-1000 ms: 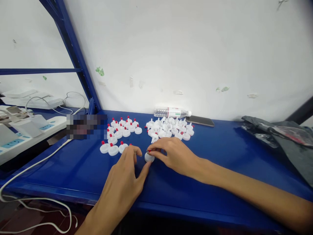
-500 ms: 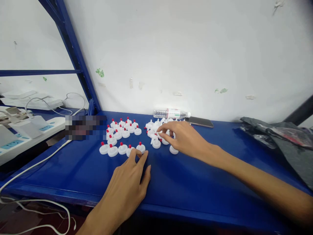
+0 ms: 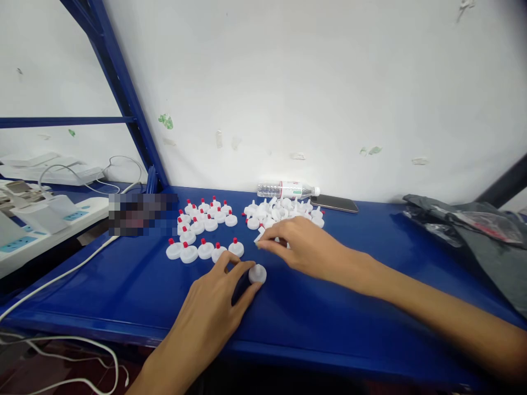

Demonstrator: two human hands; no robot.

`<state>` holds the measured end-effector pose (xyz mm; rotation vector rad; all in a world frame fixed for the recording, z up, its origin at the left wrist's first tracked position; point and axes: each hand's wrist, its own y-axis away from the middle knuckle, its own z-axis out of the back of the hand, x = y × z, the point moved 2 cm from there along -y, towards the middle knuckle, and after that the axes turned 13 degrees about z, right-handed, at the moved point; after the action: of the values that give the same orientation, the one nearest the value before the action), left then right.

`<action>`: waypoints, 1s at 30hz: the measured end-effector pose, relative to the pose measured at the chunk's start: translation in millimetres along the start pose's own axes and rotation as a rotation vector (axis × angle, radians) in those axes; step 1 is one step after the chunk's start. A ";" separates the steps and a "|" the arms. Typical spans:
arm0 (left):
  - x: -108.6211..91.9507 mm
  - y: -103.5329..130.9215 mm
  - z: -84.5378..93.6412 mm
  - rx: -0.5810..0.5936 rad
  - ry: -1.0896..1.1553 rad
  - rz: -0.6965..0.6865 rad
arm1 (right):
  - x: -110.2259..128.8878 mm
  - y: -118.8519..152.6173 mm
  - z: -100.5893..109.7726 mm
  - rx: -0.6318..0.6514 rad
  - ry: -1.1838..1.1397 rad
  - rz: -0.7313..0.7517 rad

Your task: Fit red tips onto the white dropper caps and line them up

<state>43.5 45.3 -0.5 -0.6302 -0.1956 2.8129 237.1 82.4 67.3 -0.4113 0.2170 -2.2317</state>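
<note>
A: Largest items first. Count?
B: One white wall point(image 3: 329, 82), far side. One blue table point(image 3: 329, 323), spanning left to right. One blue metal frame point(image 3: 119, 77), far left.
A: Next size down?
B: One dark grey plastic bag point(image 3: 477, 247), right end of table. One white power strip point(image 3: 93, 210), left, adapters plugged in.
A: Hands?
B: Two, both at the near middle. Left hand point(image 3: 208, 307): thumb and index finger pinched on one white nozzle cap. Right hand point(image 3: 307, 247): farther and to the right, fingers bent, tips drawn together at the near left edge of the cap pile, against a white piece. Whether it grips that piece: can't make out.
A: Smaller items?
B: One clear plastic bottle point(image 3: 284, 190), on its side, far middle. One dark phone point(image 3: 340, 203), flat, just beside the bottle's right end.
A: Caps?
B: One pile of white nozzle caps point(image 3: 284, 211), near side of the bottle; overlapping, partly behind the right hand, not countable. Left of it, red-tipped nozzle caps point(image 3: 206, 250), upright: five in the nearest row, about fourteen beyond.
A: And the pinched one?
B: The single white nozzle cap point(image 3: 257, 275): upright, spout up, nearer than both groups.
</note>
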 end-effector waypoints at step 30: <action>-1.8 0.3 -0.1 0.017 0.021 0.035 | -40.8 3.4 -20.6 0.153 0.538 -0.144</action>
<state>45.0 44.5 0.1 -0.6654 -0.1574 2.8372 256.4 112.0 38.1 0.2733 0.3014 -2.4418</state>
